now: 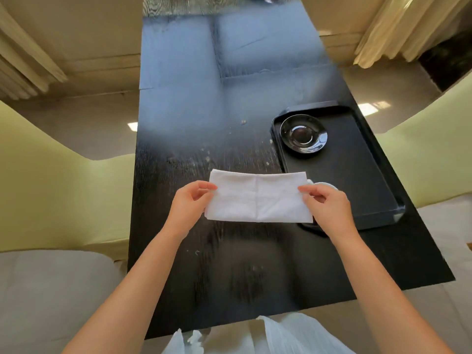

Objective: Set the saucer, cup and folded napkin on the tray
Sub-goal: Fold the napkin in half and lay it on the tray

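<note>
While both bare forearms rise from the bottom of the frame, the left hand (190, 201) and the right hand (325, 204) meet at the picture's centre, each pinching one short end of the napkin (258, 198) between thumb and fingertips, the other fingers loosely curled. The napkin is white, soft and faintly textured, a long rectangle with a crease down its middle. It is stretched flat just above the table (229, 264); whether its lower edge touches the wood I cannot tell.

Just behind the right hand, a small white curved rim peeks out, probably the cup (327, 185), though most of it is hidden. Whether it stands on the tray (357, 180) or beside it is unclear.

My judgement is that the napkin needs another fold before it goes on the tray. The cloth is limp, so a loose pinch could let one end droop and spoil the fold. The right hand works very near the hidden cup, and a careless sweep toward the tray could knock it.

Right of centre lies the tray, a matte black rectangle with rounded corners and a raised lip. At its far end sits the saucer (303, 134), round, glossy and black, with a sunken ring in the middle that catches the light. The table is dark wood with visible grain, dusted with pale specks.
</note>
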{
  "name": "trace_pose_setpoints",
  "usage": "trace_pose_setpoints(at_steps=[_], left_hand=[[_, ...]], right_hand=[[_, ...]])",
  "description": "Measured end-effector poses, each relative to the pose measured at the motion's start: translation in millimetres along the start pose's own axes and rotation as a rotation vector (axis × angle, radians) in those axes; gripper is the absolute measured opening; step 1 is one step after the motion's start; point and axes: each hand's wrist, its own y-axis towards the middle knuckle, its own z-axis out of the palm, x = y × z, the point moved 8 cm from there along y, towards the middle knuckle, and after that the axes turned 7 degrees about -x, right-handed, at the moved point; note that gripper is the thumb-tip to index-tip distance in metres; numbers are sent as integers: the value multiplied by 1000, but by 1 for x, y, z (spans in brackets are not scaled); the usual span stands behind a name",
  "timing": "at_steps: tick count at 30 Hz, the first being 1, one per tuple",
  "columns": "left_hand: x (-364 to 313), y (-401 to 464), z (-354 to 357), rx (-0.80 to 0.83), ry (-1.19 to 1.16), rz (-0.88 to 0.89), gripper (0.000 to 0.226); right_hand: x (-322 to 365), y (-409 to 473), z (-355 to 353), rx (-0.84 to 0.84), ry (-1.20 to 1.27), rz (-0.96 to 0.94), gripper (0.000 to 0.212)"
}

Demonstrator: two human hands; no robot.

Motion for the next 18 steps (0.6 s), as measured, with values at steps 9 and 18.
trace_pose_setpoints(at_steps=[9,18], left_hand=[[-92,41,112,159,286,160,24],[-168,92,276,350,707,324,25]], right_hand=[[-30,60,-94,-25,-105,16,19],[-108,134,-157,2,-122,113,18]])
